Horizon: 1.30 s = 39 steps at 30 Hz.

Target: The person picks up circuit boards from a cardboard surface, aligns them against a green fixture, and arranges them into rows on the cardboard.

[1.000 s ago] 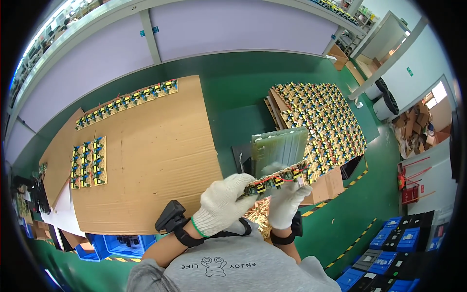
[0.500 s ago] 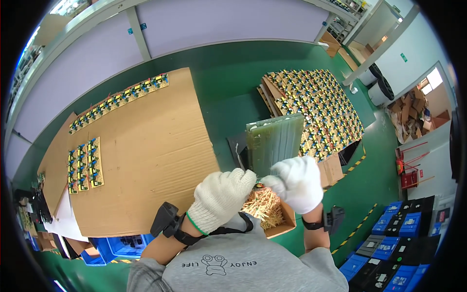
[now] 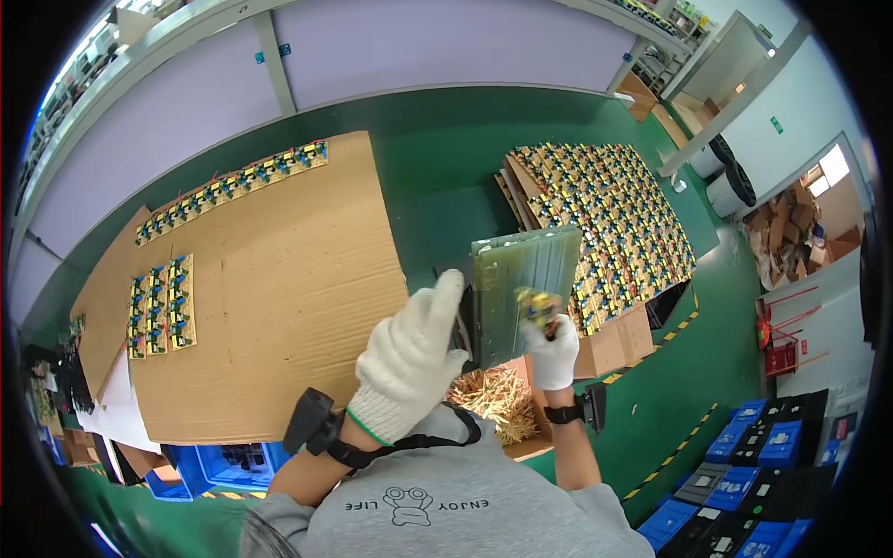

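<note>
My left hand [image 3: 409, 361], in a white knitted glove, is raised beside the left edge of an upright greenish translucent block [image 3: 523, 279]. Its fingers point up, the thumb stands apart, and nothing shows in it. My right hand [image 3: 555, 356], also gloved, is closed on a circuit board [image 3: 539, 305] with yellow parts, held in front of the block. Motion blurs the board, so its details do not show. Below the block stands a cardboard box [image 3: 538, 445] holding a heap of thin tan strips [image 3: 502, 400].
At left lies a large cardboard sheet [image 3: 288, 325] bearing a long row of boards [image 3: 233, 193] and several short strips [image 3: 163, 305]. Stacked layers of boards [image 3: 614, 223] stand at right. Blue bins [image 3: 219, 465] sit lower left; blue and black crates [image 3: 744, 474] lie lower right.
My hands, together over the box before, are now apart. The right has turned upright and shows a circuit board; the left has lifted slightly, its fingers now stretched.
</note>
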Tool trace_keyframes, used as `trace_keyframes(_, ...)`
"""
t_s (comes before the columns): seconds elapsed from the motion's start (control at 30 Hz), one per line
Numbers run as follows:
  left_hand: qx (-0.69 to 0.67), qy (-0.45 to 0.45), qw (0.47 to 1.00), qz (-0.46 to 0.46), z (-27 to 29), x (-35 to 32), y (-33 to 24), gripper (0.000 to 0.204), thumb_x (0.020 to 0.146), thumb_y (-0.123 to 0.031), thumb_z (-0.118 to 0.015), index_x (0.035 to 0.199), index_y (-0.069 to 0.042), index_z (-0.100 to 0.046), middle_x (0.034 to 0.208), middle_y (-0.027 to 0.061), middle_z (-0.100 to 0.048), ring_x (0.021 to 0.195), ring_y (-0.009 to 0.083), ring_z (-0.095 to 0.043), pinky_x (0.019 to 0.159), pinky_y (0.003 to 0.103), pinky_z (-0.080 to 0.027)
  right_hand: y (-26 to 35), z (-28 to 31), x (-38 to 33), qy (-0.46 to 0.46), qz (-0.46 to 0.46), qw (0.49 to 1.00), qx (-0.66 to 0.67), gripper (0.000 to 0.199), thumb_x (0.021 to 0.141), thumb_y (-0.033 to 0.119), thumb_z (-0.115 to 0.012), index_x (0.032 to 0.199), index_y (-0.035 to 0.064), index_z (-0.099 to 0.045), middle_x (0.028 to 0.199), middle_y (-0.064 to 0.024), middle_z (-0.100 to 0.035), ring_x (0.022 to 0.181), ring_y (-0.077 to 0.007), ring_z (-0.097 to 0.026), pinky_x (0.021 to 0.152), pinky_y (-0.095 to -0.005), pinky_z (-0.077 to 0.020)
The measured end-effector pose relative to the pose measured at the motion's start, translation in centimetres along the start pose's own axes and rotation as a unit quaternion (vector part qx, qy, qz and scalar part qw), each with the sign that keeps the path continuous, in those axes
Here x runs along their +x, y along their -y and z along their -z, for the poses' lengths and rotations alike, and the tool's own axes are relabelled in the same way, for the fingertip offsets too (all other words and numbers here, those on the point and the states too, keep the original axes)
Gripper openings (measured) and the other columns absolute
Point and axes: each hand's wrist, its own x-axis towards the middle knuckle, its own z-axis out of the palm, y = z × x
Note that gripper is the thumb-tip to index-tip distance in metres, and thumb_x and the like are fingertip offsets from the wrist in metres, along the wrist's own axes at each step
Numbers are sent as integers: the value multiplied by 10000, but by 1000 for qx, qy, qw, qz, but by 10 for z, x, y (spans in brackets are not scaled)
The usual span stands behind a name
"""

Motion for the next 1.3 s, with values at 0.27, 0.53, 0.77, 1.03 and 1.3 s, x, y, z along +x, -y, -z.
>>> trace_keyframes(0.27,-74,-28,995,67,0,-5,16,894,724,-246,-770,1454,-49,-294,1245,117,-558,827,255,-607,756,398,-500,-57,-44,-8,-156,-94,983,24,280,858,257,-722,959,17,-619,803,-73,-650,703,-179,-599,675,-321,-483)
trace_keyframes(0.53,-141,-28,984,104,-1,0,24,795,758,-221,-731,1410,-8,-328,1206,218,-541,947,389,-603,807,436,-494,-56,-48,4,-169,-120,978,-24,269,860,260,-723,920,21,-615,781,-63,-661,659,-150,-588,643,-305,-482)
trace_keyframes(0.77,-126,-64,984,108,-6,-1,30,801,714,-191,-773,1393,-22,-381,966,104,-592,673,206,-581,608,359,-488,-67,-50,6,-162,-100,981,41,250,839,216,-748,920,12,-629,762,-40,-653,645,-113,-556,626,-278,-474)
trace_keyframes(1.03,-124,-74,987,74,-15,-1,37,779,719,-183,-767,1377,-5,-390,949,120,-580,678,229,-593,635,386,-486,-85,-44,5,-146,-86,980,101,299,843,266,-743,902,15,-592,750,-2,-605,648,-101,-497,612,-285,-442)
trace_keyframes(1.3,-137,-63,986,69,-16,-1,37,706,745,-197,-737,1335,6,-406,1135,217,-567,978,378,-592,822,443,-484,-75,-42,10,-123,-93,984,86,343,860,304,-715,826,16,-530,672,-18,-472,629,-147,-402,588,-325,-389)
